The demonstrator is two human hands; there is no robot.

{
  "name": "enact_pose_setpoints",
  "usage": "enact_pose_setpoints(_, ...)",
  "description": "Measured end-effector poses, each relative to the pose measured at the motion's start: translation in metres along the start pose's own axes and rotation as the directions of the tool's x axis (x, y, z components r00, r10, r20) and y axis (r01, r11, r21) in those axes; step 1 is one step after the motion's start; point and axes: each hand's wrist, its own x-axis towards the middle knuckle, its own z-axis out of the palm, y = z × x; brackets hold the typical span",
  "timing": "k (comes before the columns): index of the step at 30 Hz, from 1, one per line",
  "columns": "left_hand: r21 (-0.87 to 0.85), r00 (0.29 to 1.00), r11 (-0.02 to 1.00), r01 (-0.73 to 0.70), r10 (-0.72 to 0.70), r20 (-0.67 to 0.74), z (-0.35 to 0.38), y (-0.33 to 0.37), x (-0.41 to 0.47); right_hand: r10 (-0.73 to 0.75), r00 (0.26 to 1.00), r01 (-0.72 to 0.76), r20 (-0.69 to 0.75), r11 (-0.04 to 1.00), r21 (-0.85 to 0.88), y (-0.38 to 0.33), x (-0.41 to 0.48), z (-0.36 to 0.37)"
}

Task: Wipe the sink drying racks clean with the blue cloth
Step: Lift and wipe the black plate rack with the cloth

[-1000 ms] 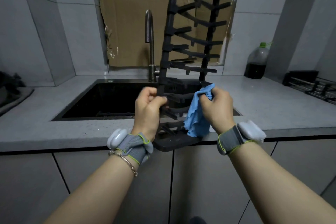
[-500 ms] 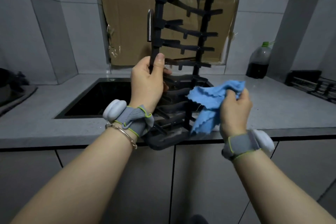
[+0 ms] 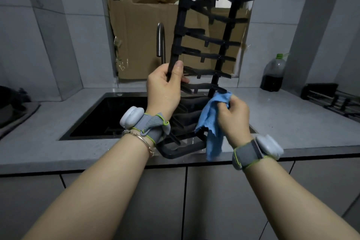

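While the black drying rack stands nearly upright over the sink, its lower end at the sink's front rim, the left hand curls around its left rail. Above the sink's right side, the right hand pinches the blue cloth against the right rail. A dark bottle stands right of the sink.

Top of the drying rack past the upper edge; right hand fingertips seemingly inside the blue cloth
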Motion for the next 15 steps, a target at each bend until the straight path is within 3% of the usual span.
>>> enact_pose_setpoints(2,-0.008,1.000,1.000,-0.001,0.001,-0.024,0.003,0.002,0.010,0.263,0.950,-0.182,-0.168,0.904,0.387,0.002,0.004,-0.002)
enact_pose_setpoints(3,-0.021,0.999,1.000,-0.003,0.002,-0.044,0.003,0.002,0.015,0.362,0.907,-0.209,-0.216,0.831,0.515,0.005,0.007,-0.005)
enact_pose_setpoints(4,-0.029,0.998,1.000,-0.007,0.005,-0.067,0.003,0.003,0.022,0.390,0.894,-0.223,-0.222,0.816,0.534,0.009,0.009,-0.006)
enact_pose_setpoints(7,-0.033,0.994,0.999,-0.005,0.001,-0.108,0.000,0.003,0.033,0.220,0.974,-0.193,-0.055,0.933,0.302,0.014,0.002,-0.002)
enact_pose_setpoints(10,-0.059,0.993,0.998,0.018,-0.024,-0.115,0.003,0.006,0.037,0.117,0.974,-0.112,0.193,0.993,-0.038,0.008,0.006,0.008)
enact_pose_setpoints(13,-0.069,0.997,0.998,-0.009,0.003,-0.073,0.005,0.009,0.039,0.033,0.957,0.078,0.288,0.928,-0.365,0.007,0.022,0.021)
enact_pose_setpoints(15,-0.057,0.998,0.998,-0.041,0.039,-0.043,0.006,0.011,0.039,0.027,0.955,0.124,0.294,0.867,-0.482,0.007,0.030,0.028)
